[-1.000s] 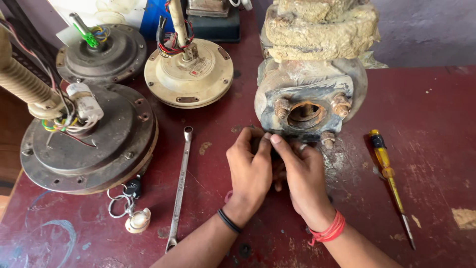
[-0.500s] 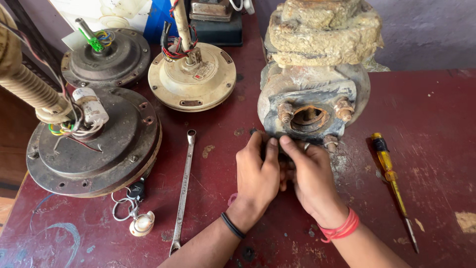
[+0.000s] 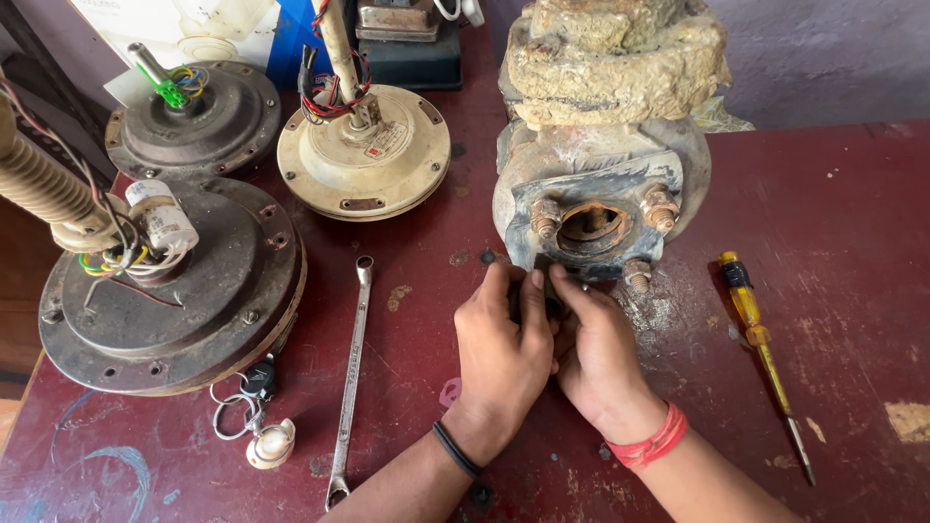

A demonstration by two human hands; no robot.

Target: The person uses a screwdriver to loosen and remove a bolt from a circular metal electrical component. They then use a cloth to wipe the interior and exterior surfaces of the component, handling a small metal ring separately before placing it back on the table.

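A rusty, crusted pump body [image 3: 601, 145] stands on the dark red table [image 3: 833, 223]. Its front flange has rusty bolts around a round opening. My left hand [image 3: 504, 353] and my right hand [image 3: 596, 353] are pressed together just below that flange, fingers curled around a small dark part [image 3: 550, 291] at the flange's lower edge. The part is mostly hidden by my fingers. A black band is on my left wrist, a red thread on my right.
A long spanner [image 3: 351, 373] lies left of my hands. A yellow-handled screwdriver [image 3: 760, 353] lies to the right. Three ceiling fan motors [image 3: 184, 300], [image 3: 363, 155], [image 3: 194, 116] fill the left. Keys with a small fob [image 3: 254, 412] lie near the front edge.
The view has shifted slightly; both hands stay together under the flange, with only small finger movements on the dark part.
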